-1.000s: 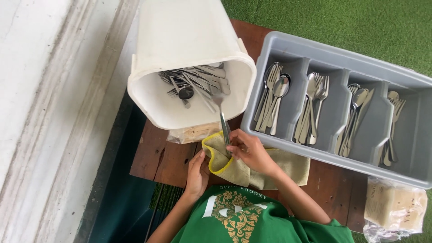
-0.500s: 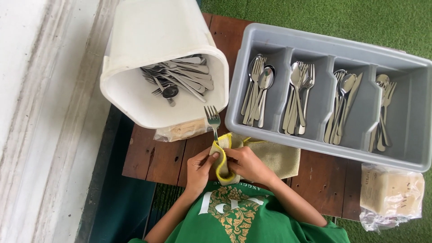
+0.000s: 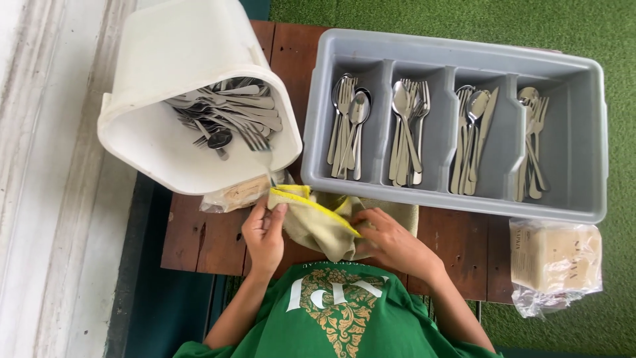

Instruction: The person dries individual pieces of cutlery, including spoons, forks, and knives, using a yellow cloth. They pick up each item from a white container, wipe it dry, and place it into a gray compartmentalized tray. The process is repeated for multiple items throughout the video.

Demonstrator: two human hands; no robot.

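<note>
Looking down from the head camera, the left hand pinches the upper corner of a beige cloth with a yellow edge, thumb and fingers closed on the fabric, while the right hand is pressed into the cloth's other side with its fingertips buried in the folds, so how they curl cannot be told. A steel fork rises from the cloth toward the mouth of a tilted white plastic bucket; its handle is swallowed by the fabric, and which hand grips it through the cloth cannot be made out. Inside the bucket lies a tangle of loose steel cutlery, too overlapped to tell apart. Just right of it on the dark wooden table sits a grey plastic cutlery tray with four compartments, each holding spoons and forks. A clear plastic packet is half hidden under the bucket's rim. Another clear bag of pale napkins hangs over the table's right edge. The person's green shirt is cut off at the bottom.
</note>
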